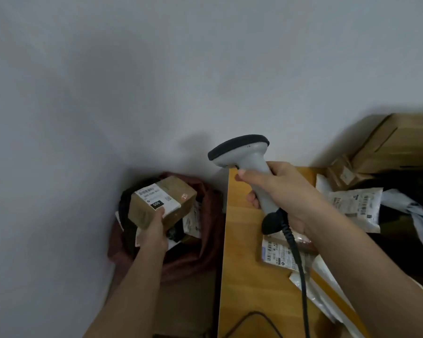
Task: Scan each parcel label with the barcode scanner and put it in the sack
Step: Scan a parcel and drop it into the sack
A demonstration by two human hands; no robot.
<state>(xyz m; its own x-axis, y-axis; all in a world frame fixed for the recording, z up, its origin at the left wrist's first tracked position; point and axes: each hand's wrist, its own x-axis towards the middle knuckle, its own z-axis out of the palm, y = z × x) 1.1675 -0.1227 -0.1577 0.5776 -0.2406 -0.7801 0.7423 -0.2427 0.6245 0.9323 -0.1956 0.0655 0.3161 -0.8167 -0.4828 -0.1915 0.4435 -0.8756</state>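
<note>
right hand [282, 191] grips barcode scanner [250, 167] by its handle above wooden table [244, 276], cable trailing toward 6 o'clock | left hand [154, 230] holds small brown parcel [160, 203], label up, over dark red sack [205, 254] at 9 o'clock of table | labelled parcels [357, 203] piled on table at 3 o'clock

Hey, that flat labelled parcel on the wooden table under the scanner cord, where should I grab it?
Probably the near-left edge of the flat labelled parcel, coming from the table's open left side. It lies flat, and the black scanner cord and right hand cover its far and right side, so pinching that free edge looks easiest.
</note>
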